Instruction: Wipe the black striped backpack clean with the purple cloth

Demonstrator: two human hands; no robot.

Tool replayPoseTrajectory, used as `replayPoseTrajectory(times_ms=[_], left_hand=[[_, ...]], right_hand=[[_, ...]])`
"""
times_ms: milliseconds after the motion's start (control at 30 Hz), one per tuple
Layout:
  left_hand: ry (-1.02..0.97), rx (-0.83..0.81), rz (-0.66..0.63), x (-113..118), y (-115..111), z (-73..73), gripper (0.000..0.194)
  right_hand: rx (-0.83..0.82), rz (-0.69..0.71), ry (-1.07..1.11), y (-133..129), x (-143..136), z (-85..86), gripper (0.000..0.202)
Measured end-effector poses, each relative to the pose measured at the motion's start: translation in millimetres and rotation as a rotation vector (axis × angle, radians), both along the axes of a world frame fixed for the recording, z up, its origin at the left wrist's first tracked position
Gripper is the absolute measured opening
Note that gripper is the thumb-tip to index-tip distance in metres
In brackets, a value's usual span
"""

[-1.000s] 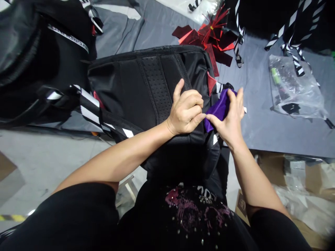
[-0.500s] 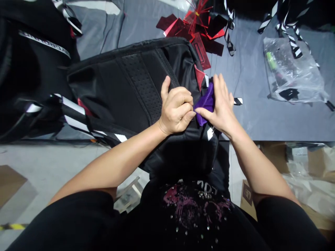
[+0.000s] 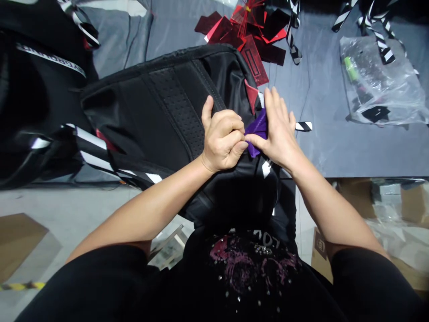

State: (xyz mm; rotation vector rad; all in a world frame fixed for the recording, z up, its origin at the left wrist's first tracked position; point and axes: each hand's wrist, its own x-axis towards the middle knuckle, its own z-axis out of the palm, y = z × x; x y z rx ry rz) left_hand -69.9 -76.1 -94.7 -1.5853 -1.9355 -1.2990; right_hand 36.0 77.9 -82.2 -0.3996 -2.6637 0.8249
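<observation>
A black backpack (image 3: 161,107) lies on its front on the grey table (image 3: 335,143), back panel up, with black-and-white striped straps (image 3: 100,152). My left hand (image 3: 223,138) is curled into a fist, pinching the backpack's edge near its right side. My right hand (image 3: 279,132) presses a small purple cloth (image 3: 256,129) against that same spot, thumb and fingers gripping it. Most of the cloth is hidden under my right palm. The two hands touch each other at the fingertips.
Red plastic tags (image 3: 248,31) are heaped at the table's far middle. A clear plastic bag (image 3: 378,85) with small items lies at the right. More black bags (image 3: 30,89) are piled at the left. Cardboard boxes (image 3: 385,214) stand on the floor below the table's right edge.
My right hand has turned palm-down over the purple cloth and pushed it left against the backpack, so less cloth shows. The left hand keeps its grip. The view shifted slightly.
</observation>
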Motion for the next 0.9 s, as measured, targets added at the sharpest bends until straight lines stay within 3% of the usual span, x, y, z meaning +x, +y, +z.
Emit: replayPoseTrajectory(times_ms=[200,300,433,533,633,800,900], left_hand=[[0.014,-0.033,0.014,-2.3,1.6,-2.0,0.053],[0.122,0.057,0.035,0.1,2.1,1.6,0.046],[0.159,0.12,0.027,3.9,1.5,5.2,0.034],[0.158,0.117,0.02,4.4,1.3,5.8,0.032],[0.173,0.114,0.025,4.2,1.3,6.2,0.032],[0.171,0.098,0.055,5.3,0.9,6.4,0.033],[0.171,0.067,0.078,5.7,0.5,6.5,0.036]], right_hand=[[0.028,-0.071,0.0,-8.6,-1.7,2.9,0.077],[0.04,-0.135,0.086,-12.6,0.7,5.4,0.069],[0.075,-0.292,0.198,-14.4,21.7,5.0,0.037],[0.086,-0.294,0.197,-16.9,33.5,6.0,0.017],[-0.016,-0.308,0.312,-13.8,39.1,14.0,0.014],[-0.418,-0.428,0.778,11.1,55.4,44.6,0.012],[-0.408,-0.346,0.9,14.5,62.7,61.6,0.02]])
